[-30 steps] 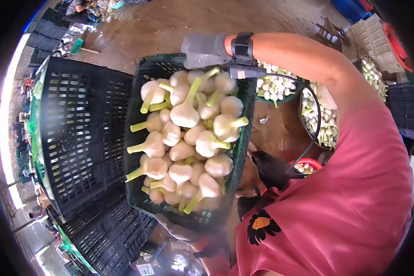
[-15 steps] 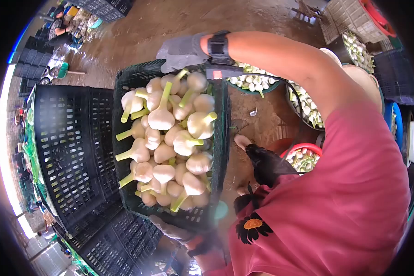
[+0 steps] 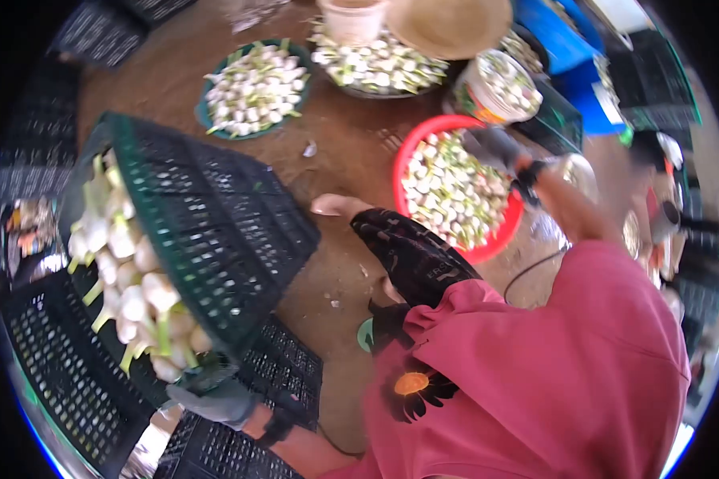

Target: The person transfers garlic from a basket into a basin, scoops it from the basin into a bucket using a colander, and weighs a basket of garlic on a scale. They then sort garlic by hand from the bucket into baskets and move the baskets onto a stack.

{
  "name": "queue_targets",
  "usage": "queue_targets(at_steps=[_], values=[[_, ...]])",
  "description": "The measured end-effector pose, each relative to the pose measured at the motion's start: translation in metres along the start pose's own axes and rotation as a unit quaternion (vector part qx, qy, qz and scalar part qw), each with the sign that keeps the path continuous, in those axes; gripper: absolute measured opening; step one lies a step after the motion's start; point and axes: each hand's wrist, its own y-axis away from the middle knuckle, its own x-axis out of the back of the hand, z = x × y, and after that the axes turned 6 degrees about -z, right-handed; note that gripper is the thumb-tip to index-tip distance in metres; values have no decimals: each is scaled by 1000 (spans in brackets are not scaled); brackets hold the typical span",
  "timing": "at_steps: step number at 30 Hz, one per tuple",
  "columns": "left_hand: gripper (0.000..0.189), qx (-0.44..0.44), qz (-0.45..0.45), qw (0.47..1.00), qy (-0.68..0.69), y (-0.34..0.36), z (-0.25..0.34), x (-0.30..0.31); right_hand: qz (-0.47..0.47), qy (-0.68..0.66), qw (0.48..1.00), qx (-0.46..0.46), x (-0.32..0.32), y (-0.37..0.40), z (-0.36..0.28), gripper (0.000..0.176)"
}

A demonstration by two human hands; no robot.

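Observation:
A dark green plastic crate (image 3: 216,231) of garlic bulbs (image 3: 136,295) with short green stems is tilted at the left, its slotted side toward me. My left hand (image 3: 216,401), in a grey glove, is closed at the crate's lower end; part of the grip is hidden. My right hand (image 3: 494,149), also gloved in grey, is away from the crate, at the far rim of a red basin (image 3: 399,172). That basin holds smaller garlic pieces with green stems (image 3: 455,191). Blur hides how the right fingers are set.
Dark slotted crates (image 3: 72,367) stand below and beside the tilted crate. A teal basin of garlic (image 3: 256,88), a wide pan of garlic (image 3: 379,64), a white bucket (image 3: 499,84) and blue tubs (image 3: 587,88) stand farther off. My bare foot (image 3: 327,205) is on the wet floor.
Both hands were at the crate's ends with it nearly level. My right hand has left it for the red basin. The crate is now tilted, and the view has turned toward the basins.

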Motion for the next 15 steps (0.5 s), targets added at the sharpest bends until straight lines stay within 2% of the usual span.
queue_targets(at_steps=[1,2,3,4,5,6,7,8,9,10,11,12,13,14,15], values=[[60,-52,22,994,-90,8,-15,1,-60,48,996,-34,-52,63,33,26],[60,-67,28,987,-143,3,-20,0,-103,-45,988,-105,-84,130,44,28],[61,-62,17,977,-202,2,-24,2,-81,-145,956,-240,-91,187,27,29],[62,-51,2,969,-240,0,-28,3,-73,-130,935,-321,-122,241,25,27],[62,-44,-12,965,-259,-1,-28,4,-167,-160,889,-394,-131,283,23,32],[61,-17,-27,970,-241,-1,-28,6,-225,-225,853,-414,-116,314,11,33],[61,10,-42,974,-224,-1,-28,8,-212,-249,829,-454,-125,343,8,33],[60,-24,-38,973,-225,-2,-42,12,-197,-271,801,-496,-133,370,6,33],[59,-55,-32,973,-223,-2,-58,10,-185,-278,800,-498,-141,391,6,33],[48,121,-88,988,-27,-9,-45,5,-171,-283,800,-500,-149,406,8,33],[39,332,-2,884,329,-16,-32,0,-157,-286,802,-500,-152,417,11,33],[33,470,142,734,470,-24,-19,-5,-145,-302,803,-493,-152,428,17,32],[40,384,36,883,267,-8,-34,-6,-134,-317,804,-485,-152,437,21,32],[47,259,-68,962,44,10,-55,-4,-123,-333,805,-475,-153,444,26,31],[47,303,-40,939,161,20,-48,-13,-113,-368,784,-486,-149,453,33,31]])
